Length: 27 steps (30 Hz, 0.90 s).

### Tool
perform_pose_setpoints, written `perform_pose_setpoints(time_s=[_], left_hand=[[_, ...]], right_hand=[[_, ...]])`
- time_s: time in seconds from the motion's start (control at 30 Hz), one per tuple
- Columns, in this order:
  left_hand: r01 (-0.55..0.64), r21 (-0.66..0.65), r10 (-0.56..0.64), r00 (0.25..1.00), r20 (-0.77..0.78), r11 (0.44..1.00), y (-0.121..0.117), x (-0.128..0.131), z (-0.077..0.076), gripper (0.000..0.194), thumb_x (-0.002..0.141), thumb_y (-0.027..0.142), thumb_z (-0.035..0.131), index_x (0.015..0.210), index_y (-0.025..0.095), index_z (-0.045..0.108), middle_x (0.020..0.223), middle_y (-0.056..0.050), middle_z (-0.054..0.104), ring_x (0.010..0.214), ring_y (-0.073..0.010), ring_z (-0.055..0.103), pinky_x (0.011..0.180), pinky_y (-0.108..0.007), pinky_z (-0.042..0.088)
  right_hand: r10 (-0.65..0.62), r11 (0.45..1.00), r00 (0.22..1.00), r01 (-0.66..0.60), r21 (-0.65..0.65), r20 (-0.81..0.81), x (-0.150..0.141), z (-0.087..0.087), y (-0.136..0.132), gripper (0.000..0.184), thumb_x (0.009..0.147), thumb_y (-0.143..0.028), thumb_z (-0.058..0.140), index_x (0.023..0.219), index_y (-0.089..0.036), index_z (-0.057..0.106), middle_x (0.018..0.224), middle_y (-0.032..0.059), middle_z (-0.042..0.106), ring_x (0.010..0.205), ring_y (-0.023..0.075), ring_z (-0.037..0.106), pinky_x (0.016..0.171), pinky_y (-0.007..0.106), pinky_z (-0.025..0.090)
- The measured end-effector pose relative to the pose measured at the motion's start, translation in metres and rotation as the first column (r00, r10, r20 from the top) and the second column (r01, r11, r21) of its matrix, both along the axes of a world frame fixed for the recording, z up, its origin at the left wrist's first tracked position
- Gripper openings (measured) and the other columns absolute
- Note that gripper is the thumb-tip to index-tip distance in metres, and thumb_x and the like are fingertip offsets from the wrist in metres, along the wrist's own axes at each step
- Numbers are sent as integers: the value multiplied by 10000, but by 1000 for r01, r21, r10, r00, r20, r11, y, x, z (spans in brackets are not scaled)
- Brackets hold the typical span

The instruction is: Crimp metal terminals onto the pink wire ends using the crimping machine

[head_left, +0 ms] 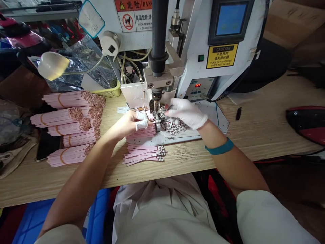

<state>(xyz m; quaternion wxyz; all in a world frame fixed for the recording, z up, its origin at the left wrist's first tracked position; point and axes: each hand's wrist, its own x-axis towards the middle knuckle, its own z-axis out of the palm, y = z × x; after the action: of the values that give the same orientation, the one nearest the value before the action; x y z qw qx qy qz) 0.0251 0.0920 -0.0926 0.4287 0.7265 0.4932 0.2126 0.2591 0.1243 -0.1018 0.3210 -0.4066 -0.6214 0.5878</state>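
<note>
My left hand (133,122), with white covers on its fingertips, is closed at the left side of a small metal fixture (158,124). Pink wires (141,133) show right at its fingers, and it appears to pinch one. My right hand (186,113), in a white glove, is closed over a pile of small white-and-metal connectors (175,127); what its fingertips hold is too small to make out. A soldering head (156,98) points down at the fixture between both hands. Nearer me lie pink wires with connectors on their ends (143,154).
Banded bundles of pink wires (68,137) with copper-coloured ends lie left, before a yellow basket (111,91). The white machine (195,27) stands behind my hands, with a thin bent tube beside the soldering head. A lit lamp (53,66) hangs upper left. The table edge runs before my lap.
</note>
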Motion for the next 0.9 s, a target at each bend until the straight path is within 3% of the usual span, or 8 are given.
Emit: perform_pose_setpoints(time_s=[0.17, 0.27, 0.33, 0.4, 0.53, 0.67, 0.8, 0.9], left_hand=[[182, -39, -186, 964, -191, 983, -18, 1, 9, 231, 750, 367, 650, 806, 157, 730, 768, -35, 688, 727, -170, 612, 652, -246, 453], [123, 175, -48, 922, -383, 977, -21, 5, 7, 237, 785, 306, 586, 907, 164, 731, 769, -46, 682, 692, -169, 599, 638, -257, 441], [90, 370, 106, 871, -479, 925, -20, 7, 2, 245, 778, 254, 546, 911, 143, 719, 797, -71, 666, 690, -182, 584, 630, -273, 430], [109, 445, 164, 830, -533, 889, -17, 8, -4, 239, 752, 207, 518, 876, 129, 706, 855, -97, 657, 724, -204, 589, 632, -285, 429], [144, 436, 136, 824, -549, 888, -13, 10, -12, 198, 732, 178, 485, 773, 145, 675, 842, -100, 648, 737, -219, 597, 612, -285, 415], [127, 441, 130, 852, -507, 888, -10, 9, -11, 184, 726, 146, 464, 761, 145, 644, 795, -89, 648, 730, -214, 594, 638, -278, 412], [98, 404, 124, 863, -490, 909, -9, 7, -6, 152, 742, 177, 483, 768, 149, 630, 698, -60, 621, 637, -188, 558, 609, -264, 393], [80, 390, 126, 871, -475, 917, -9, 7, -4, 184, 746, 182, 474, 804, 147, 645, 732, -61, 639, 657, -190, 564, 620, -263, 395]], right_hand=[[-188, 919, 930, 53, 390, 317, 15, 1, 10, 116, 742, -190, 622, 830, -141, 680, 754, 40, 662, 671, 160, 602, 576, 272, 461], [-230, 860, 862, -37, 509, 452, 10, -5, 12, 132, 741, -176, 603, 786, -173, 726, 797, 29, 701, 779, 188, 626, 716, 304, 466], [-253, 835, 825, -78, 545, 506, 4, -11, 12, 147, 757, -187, 594, 790, -186, 738, 807, 28, 706, 794, 193, 624, 742, 309, 462], [-267, 821, 798, -106, 562, 540, -2, -17, 12, 165, 779, -195, 578, 812, -190, 740, 850, 39, 703, 817, 201, 617, 753, 315, 455], [-281, 816, 754, -139, 562, 594, -10, -24, 11, 164, 788, -166, 557, 821, -184, 717, 906, 61, 672, 830, 211, 594, 756, 326, 440], [-277, 834, 826, -47, 550, 490, -9, -17, 8, 119, 825, -193, 560, 830, -171, 676, 870, 60, 666, 816, 198, 600, 739, 311, 449], [-154, 956, 933, 57, 288, 325, -3, -4, 3, 112, 829, -203, 570, 874, -146, 655, 814, 51, 666, 578, 127, 595, 510, 248, 451], [-57, 989, 973, 23, 149, 225, -1, -1, 2, 92, 779, -140, 613, 856, -124, 662, 750, 45, 660, 516, 105, 593, 447, 214, 448]])
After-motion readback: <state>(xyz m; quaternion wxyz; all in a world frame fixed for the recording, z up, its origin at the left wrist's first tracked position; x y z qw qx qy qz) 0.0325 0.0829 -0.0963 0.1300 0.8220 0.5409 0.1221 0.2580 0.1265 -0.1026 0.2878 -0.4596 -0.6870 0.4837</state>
